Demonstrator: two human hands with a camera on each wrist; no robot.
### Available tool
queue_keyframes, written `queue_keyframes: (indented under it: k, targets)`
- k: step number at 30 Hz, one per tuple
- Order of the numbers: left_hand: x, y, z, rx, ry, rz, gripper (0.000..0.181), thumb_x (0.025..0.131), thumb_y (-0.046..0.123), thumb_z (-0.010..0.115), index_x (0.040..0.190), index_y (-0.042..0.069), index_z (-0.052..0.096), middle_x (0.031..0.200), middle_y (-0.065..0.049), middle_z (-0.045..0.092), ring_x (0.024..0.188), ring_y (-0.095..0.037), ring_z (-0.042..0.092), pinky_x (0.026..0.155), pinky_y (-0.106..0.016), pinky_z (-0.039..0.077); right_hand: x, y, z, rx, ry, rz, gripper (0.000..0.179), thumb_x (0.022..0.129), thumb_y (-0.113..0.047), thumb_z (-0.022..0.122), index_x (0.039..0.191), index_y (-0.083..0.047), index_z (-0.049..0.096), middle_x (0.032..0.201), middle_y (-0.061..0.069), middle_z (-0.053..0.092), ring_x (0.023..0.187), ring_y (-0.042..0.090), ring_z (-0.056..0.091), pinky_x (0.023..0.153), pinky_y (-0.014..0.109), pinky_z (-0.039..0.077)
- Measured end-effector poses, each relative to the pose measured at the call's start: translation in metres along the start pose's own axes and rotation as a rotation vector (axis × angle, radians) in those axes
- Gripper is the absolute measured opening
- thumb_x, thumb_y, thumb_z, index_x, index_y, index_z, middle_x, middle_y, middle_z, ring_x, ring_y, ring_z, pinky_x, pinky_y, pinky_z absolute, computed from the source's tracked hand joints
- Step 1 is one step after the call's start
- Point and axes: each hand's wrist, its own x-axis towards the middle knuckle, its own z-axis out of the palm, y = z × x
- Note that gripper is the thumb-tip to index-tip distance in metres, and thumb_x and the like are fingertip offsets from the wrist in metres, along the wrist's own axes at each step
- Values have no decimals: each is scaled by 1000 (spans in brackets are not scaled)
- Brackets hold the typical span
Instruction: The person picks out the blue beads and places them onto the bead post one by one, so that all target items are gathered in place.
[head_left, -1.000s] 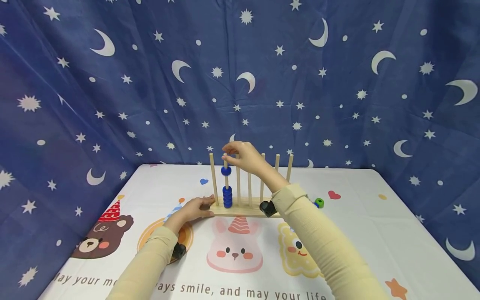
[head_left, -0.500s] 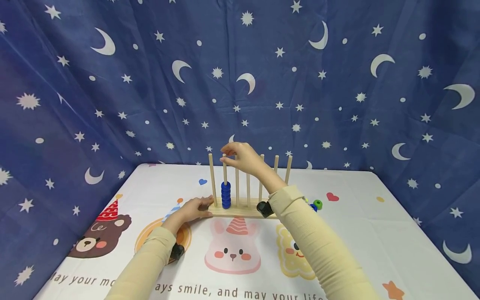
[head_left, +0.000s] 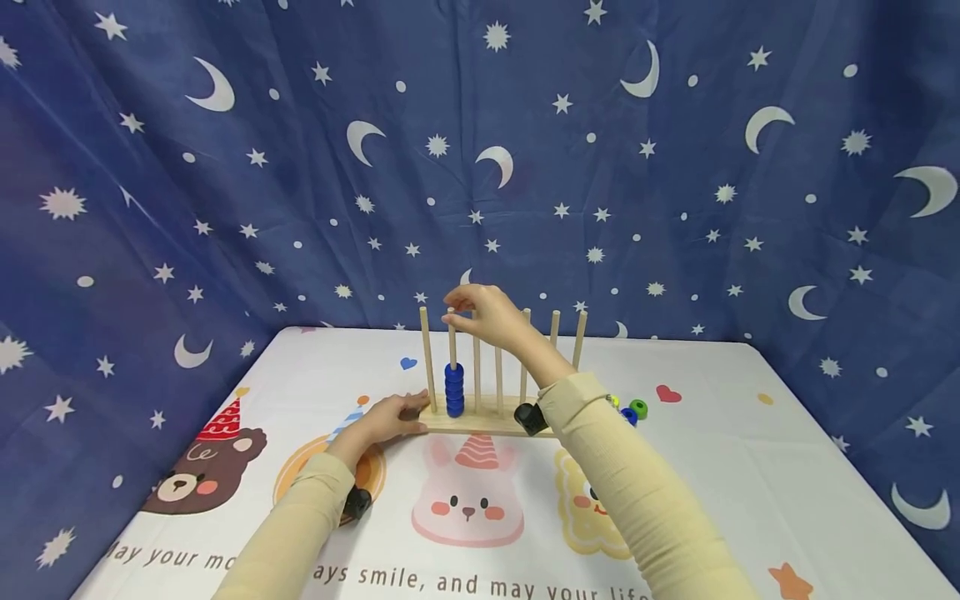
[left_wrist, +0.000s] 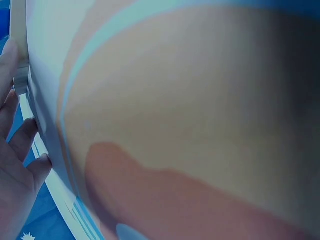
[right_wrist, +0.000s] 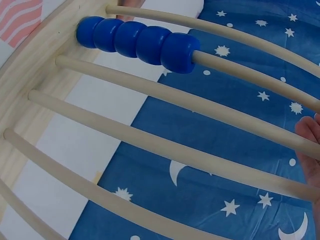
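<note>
A wooden bead stand (head_left: 480, 423) with several upright pegs stands on the table. On its second peg from the left sits a stack of several blue beads (head_left: 454, 390), also seen in the right wrist view as blue beads (right_wrist: 136, 40). My right hand (head_left: 486, 315) is at the top of that peg, thumb and fingers apart around its tip, no bead between them. At the stand's left end, my left hand (head_left: 386, 418) touches the base with fairly straight fingers. The left wrist view catches part of the left hand (left_wrist: 20, 165), fingers spread beside the base.
Loose green (head_left: 638, 408) and blue beads (head_left: 628, 416) lie right of the stand, some hidden by the right sleeve (head_left: 630, 475). A white printed cloth (head_left: 705, 467) covers the table. A dark blue star-patterned curtain (head_left: 525, 167) hangs close behind the stand.
One blue bead has slid down the second peg onto the stack below. The right hand stays near the peg's top, and the left hand keeps its place at the base.
</note>
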Motion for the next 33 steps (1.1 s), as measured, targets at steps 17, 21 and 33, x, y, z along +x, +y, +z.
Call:
queue_keyframes:
  k: [17, 21, 33]
  targets:
    - [-1, -2, 4, -20, 27, -8, 54, 84, 19, 70, 132, 0, 53, 144, -17, 41, 135, -42, 34, 113, -53, 26, -4, -1, 3, 39, 47, -10, 34, 91, -22, 63, 118, -1, 62, 115, 13, 66, 104, 23, 64, 94, 32, 52]
    - [0, 0, 3, -2, 28, -4, 54, 84, 20, 70, 132, 0, 53, 144, -16, 42, 135, -41, 35, 113, -53, 27, -7, 1, 2, 99, 95, -27, 34, 91, -20, 62, 120, -1, 61, 118, 15, 64, 107, 25, 62, 95, 35, 51]
    - [0, -2, 3, 4, 29, 2, 56, 83, 22, 71, 131, 1, 53, 144, -17, 42, 135, -42, 35, 113, -53, 27, -18, 3, 10, 162, 245, -167, 30, 91, -13, 62, 119, -1, 61, 119, 14, 63, 112, 27, 59, 98, 38, 50]
